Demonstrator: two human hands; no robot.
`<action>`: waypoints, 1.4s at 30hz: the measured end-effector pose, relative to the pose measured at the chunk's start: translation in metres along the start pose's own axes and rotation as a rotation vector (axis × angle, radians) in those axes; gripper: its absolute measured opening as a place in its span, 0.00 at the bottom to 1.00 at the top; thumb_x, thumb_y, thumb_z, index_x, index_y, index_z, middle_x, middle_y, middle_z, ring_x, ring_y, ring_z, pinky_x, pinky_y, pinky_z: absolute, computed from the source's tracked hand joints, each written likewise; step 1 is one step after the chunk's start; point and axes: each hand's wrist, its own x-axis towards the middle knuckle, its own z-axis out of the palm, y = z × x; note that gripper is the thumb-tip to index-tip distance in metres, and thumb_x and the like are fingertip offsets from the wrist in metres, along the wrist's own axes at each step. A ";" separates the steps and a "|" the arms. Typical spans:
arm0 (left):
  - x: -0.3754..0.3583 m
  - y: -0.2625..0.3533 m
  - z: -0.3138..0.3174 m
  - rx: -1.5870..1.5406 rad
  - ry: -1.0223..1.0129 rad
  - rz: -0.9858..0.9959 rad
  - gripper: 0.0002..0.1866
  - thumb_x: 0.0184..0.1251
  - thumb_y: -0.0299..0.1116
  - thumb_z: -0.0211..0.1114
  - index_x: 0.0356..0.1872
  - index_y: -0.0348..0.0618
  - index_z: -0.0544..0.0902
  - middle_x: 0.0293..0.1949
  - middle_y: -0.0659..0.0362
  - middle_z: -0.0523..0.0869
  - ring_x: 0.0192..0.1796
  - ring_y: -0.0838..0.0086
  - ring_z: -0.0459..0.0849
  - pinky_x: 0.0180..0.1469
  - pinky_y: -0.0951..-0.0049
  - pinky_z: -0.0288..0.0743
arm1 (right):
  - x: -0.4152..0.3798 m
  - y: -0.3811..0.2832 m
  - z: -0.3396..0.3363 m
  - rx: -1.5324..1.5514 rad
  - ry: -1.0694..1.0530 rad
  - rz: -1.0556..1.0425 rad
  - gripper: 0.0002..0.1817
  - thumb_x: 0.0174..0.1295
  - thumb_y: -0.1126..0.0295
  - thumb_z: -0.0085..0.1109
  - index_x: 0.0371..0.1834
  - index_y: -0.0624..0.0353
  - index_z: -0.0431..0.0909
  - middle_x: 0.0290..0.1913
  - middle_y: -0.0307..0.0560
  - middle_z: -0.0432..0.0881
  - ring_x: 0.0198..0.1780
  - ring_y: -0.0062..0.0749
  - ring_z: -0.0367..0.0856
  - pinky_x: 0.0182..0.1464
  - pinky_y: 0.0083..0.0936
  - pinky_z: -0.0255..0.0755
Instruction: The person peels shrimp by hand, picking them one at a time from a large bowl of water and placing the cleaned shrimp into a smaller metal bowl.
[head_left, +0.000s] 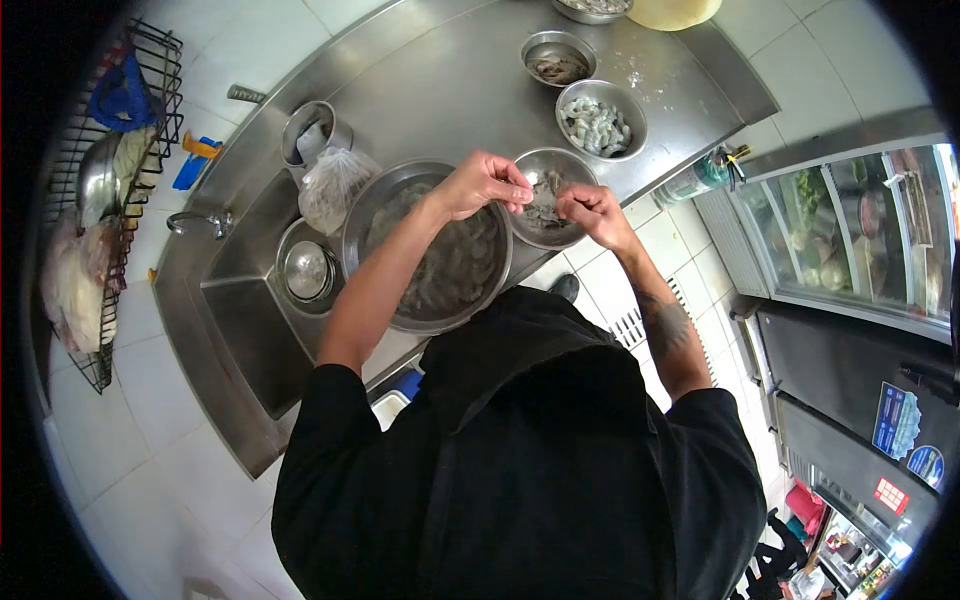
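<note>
My left hand (487, 187) is closed in a pinch between a large metal bowl (353, 240) and a smaller one, fingertips over the smaller bowl's left side. Anything it holds is too small to make out. My right hand (596, 213), also closed, is over the right side of that small metal bowl (546, 240); its grip is hidden. Greyish shrimp shells or scraps (543, 212) lie in the small bowl. Many raw grey shrimp (455, 265) fill the large bowl, in cloudy liquid. Just beyond, another metal bowl (640, 128) contains pale peeled shrimp (597, 127).
A bowl with dark contents (558, 68) stands farther back. Left of the large bowl are a knotted plastic bag (337, 187), a metal pot (345, 130), nested strainers (306, 270), a faucet (200, 224) and a sink (250, 330). A glass-front fridge (850, 220) stands right.
</note>
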 end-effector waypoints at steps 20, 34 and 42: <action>0.016 -0.021 0.021 0.147 0.101 0.120 0.08 0.67 0.23 0.67 0.36 0.39 0.74 0.31 0.60 0.83 0.34 0.75 0.86 0.36 0.76 0.80 | 0.017 0.004 0.017 0.331 0.182 0.320 0.12 0.71 0.64 0.58 0.41 0.64 0.81 0.27 0.38 0.78 0.24 0.19 0.72 0.25 0.19 0.67; 0.009 0.003 0.062 0.915 0.115 0.404 0.14 0.60 0.27 0.69 0.45 0.40 0.76 0.29 0.49 0.80 0.25 0.70 0.77 0.32 0.69 0.73 | 0.010 -0.024 -0.003 0.286 0.177 0.368 0.07 0.68 0.73 0.58 0.35 0.66 0.81 0.22 0.36 0.74 0.22 0.16 0.69 0.21 0.16 0.61; 0.009 0.018 0.075 0.941 0.075 0.397 0.13 0.60 0.25 0.68 0.43 0.39 0.75 0.24 0.51 0.73 0.23 0.75 0.69 0.29 0.71 0.69 | -0.002 -0.027 -0.011 0.194 0.129 0.322 0.08 0.69 0.70 0.59 0.36 0.65 0.81 0.23 0.34 0.75 0.22 0.15 0.68 0.22 0.15 0.60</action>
